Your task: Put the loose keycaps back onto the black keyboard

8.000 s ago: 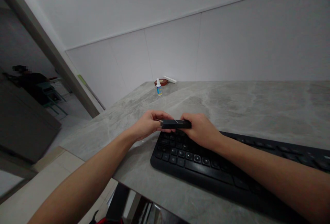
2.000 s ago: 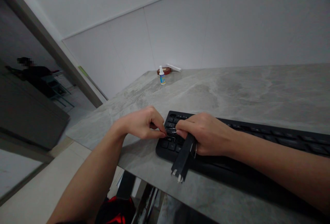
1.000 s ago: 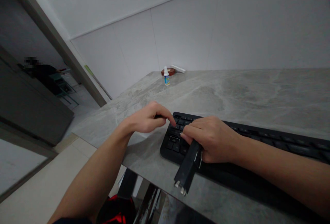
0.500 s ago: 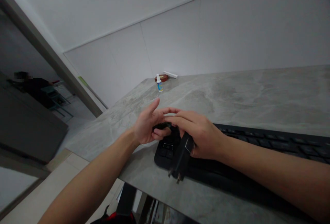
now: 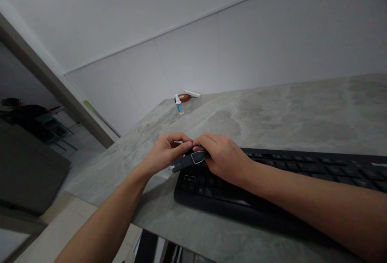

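Note:
My right hand [image 5: 225,156] is closed around a black keycap puller [image 5: 183,163], a flat-bodied tool with a bent wire loop. Its metal-pronged end points left, passing just under my left hand. My left hand [image 5: 166,150] is in a pinch, thumb and forefinger meeting the fingertips of my right hand. Whatever sits in that pinch is too small or hidden to make out. Below both hands lies a black keyboard [image 5: 208,198], angled across the table. One of its keys [image 5: 189,178], near the left end, shows a pale outline. My right forearm covers part of the keys.
A small white spray bottle [image 5: 179,106] stands on the grey marbled table [image 5: 254,122] near the wall. Behind it lie a brown oval object [image 5: 183,98] and a white strip [image 5: 192,93]. Beyond the doorway at left, a person in dark clothes [image 5: 27,115] sits.
My left hand went from pressing at the keys with a finger, through an open palm, to a pinch. The puller swung from pointing down toward the table edge to pointing left.

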`<state>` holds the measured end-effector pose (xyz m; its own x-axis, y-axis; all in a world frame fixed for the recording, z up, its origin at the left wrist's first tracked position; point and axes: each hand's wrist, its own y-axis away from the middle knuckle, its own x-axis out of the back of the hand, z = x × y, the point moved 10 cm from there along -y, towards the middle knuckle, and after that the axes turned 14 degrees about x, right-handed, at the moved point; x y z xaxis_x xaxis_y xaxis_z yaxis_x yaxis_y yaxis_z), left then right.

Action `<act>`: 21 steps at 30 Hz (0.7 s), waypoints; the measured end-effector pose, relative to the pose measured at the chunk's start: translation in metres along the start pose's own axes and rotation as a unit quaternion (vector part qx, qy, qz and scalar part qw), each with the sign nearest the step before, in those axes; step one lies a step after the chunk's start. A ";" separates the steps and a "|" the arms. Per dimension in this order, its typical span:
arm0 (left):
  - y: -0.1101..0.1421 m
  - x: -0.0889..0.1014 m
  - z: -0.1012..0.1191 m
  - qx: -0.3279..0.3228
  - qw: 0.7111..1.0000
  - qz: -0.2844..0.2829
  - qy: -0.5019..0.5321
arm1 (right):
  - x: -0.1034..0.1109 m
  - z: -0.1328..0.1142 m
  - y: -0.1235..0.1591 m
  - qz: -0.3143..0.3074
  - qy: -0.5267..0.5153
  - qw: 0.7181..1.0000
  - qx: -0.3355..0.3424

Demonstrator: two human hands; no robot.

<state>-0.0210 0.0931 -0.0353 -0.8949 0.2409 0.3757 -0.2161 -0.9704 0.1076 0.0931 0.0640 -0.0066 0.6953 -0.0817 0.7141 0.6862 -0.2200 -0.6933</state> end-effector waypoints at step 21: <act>0.033 -0.001 -0.024 0.072 0.996 -0.045 0.018 | 0.011 0.027 0.005 0.083 -0.092 0.988 -0.094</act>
<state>-0.0362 0.0600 -0.0538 -0.8883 0.3236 0.3259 -0.2404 -0.9322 0.2705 0.1099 0.0885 -0.0046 0.8335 0.0430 0.5509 0.5202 -0.3971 -0.7561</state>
